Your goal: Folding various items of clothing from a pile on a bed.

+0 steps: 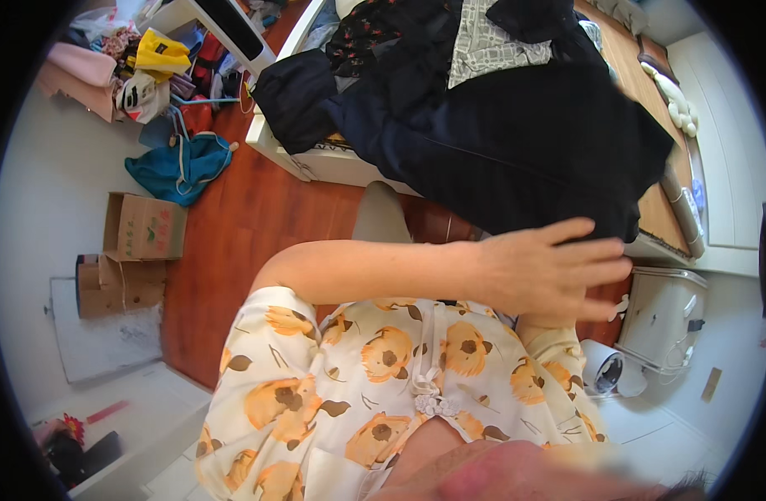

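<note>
My left forearm reaches across my body, and my left hand (555, 269) is spread, fingers apart, with nothing held in it. Its upper fingers overlap the lower edge of a large black garment (521, 150); whether they touch the cloth I cannot tell. The garment drapes over the bed's near edge, its right part blurred. Of my right arm, only the sleeve and a bit of forearm show; the right hand is out of sight behind the left. Beyond lie a grey-white patterned cloth (477, 44) and a black floral garment (364, 31).
The white bed frame (333, 166) spans the top. A teal bag (185, 166) and a cardboard box (148, 228) stand on the wood floor at left, below a heap of bags. A white lidded case (662, 316) and a white cylindrical bin (599, 366) are at right.
</note>
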A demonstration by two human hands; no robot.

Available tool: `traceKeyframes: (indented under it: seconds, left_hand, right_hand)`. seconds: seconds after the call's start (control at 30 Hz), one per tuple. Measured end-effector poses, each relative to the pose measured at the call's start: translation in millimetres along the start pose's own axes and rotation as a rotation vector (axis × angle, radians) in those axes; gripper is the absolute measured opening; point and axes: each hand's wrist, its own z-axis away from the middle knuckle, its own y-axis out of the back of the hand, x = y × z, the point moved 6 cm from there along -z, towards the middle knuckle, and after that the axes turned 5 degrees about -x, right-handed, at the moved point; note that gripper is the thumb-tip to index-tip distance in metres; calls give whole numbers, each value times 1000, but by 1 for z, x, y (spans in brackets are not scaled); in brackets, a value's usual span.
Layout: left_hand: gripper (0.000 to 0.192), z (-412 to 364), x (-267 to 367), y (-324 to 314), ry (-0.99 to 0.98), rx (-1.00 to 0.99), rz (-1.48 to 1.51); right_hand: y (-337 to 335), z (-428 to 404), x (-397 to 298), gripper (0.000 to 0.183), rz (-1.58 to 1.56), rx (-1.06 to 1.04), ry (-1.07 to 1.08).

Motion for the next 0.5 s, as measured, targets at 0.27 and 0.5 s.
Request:
traceKeyframes:
  seconds: [0.27, 0.5]
  left_hand:
    - [44, 50, -10, -5, 148, 121, 99]
    - [45, 47, -10, -23, 150, -16, 256]
  right_hand:
    - [-2, -24, -93, 8, -752, -459, -770]
    - [-1, -30, -179, 11, -938, -593, -1001]
